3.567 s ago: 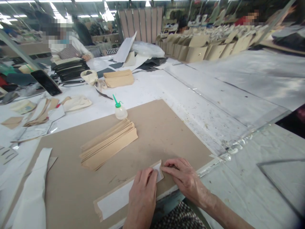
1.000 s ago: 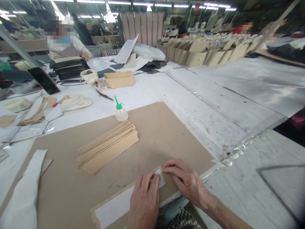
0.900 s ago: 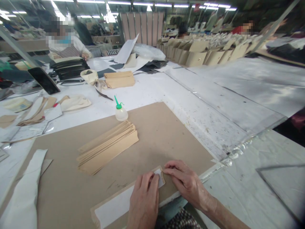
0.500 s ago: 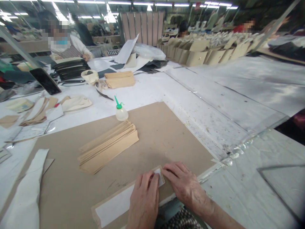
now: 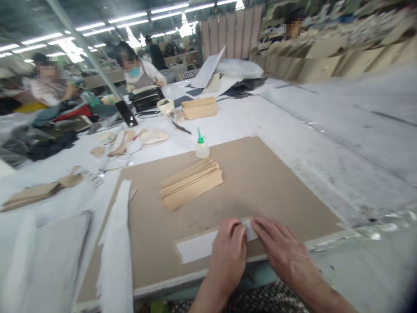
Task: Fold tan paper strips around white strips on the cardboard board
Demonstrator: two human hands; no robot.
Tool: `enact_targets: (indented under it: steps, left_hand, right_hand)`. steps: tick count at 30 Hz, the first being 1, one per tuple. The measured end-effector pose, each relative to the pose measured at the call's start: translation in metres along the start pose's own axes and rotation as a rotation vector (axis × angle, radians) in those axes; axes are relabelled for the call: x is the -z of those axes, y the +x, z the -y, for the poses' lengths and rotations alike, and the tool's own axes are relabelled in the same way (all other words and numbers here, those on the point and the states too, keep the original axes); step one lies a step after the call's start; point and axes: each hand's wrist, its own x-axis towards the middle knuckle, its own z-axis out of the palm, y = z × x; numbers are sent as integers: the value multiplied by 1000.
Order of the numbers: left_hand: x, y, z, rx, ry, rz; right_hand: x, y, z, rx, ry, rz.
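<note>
Resting half-curled on the strip (image 5: 197, 247) by the near edge of the board (image 5: 276, 187), the left hand (image 5: 230, 244) hides its grip; the right hand (image 5: 286, 245), pinched earlier, now lays straighter fingers on the strip's end (hold unclear). Beyond the stack (image 5: 192, 186), the bottle (image 5: 202, 150) has indistinct contents.

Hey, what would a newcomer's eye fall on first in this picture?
Probably the left hand on the white-and-tan strip, with the right hand at the strip's right end, near the close edge of the brown board. Next, perhaps, the green-spouted bottle at the board's far edge, just beyond the fanned tan stack. Farther back, at upper right, runs a row of beige flapped pieces.
</note>
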Motion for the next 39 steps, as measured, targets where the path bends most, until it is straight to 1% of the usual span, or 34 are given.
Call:
enact_targets:
  steps: [1,3,4,7,9,10,12,14,16,19,20,21,23,26,28,30,33,35,39]
  left_hand:
    - [7,-2,2,26,-19,-14]
    - [27,-10,10,65,-5,-66]
    - [40,-16,17,82,30,-96]
    - [82,-41,43,157,197,-162]
    - [105,-56,60,227,290,-169]
    - [113,-61,67,262,301,-164]
    - [122,-67,76,321,240,-137]
    - [125,-67,78,353,130,-103]
    - [125,-63,75,363,49,-73]
    - [126,-56,73,386,-28,-25]
    - [127,-54,74,407,-58,-7]
    - [128,-53,75,432,-92,12]
    - [132,-55,78,479,-168,44]
    - [139,-64,82,515,-299,71]
    - [141,-74,83,493,-347,67]
    - [140,-82,86,405,-280,53]
    - [132,-89,91,273,-98,-6]
    - [126,-89,93,276,-44,-58]
    - [119,-90,89,382,74,-162]
  right_hand:
    - [-1,0,-3,3,9,-17]
    - [-6,2,-14,-3,72,-41]
    - [-9,4,-20,-11,100,-32]
    - [-16,11,-32,-36,122,-70]
    - [-17,17,-31,-59,64,-114]
    - [-16,20,-28,-72,13,-142]
    - [-11,27,-13,-76,-77,-198]
    - [-7,34,11,-19,-55,-232]
    - [-6,40,40,114,114,-201]
    - [-13,49,86,324,376,30]
    - [-17,52,99,354,421,112]
    - [-22,54,109,372,445,166]
    - [-32,58,123,369,462,212]
    - [-41,61,126,324,494,216]
    - [-43,61,122,303,536,223]
    - [-43,60,119,294,575,218]
    - [-42,61,114,291,604,209]
    - [-41,63,112,304,606,230]
    - [-37,71,103,422,590,298]
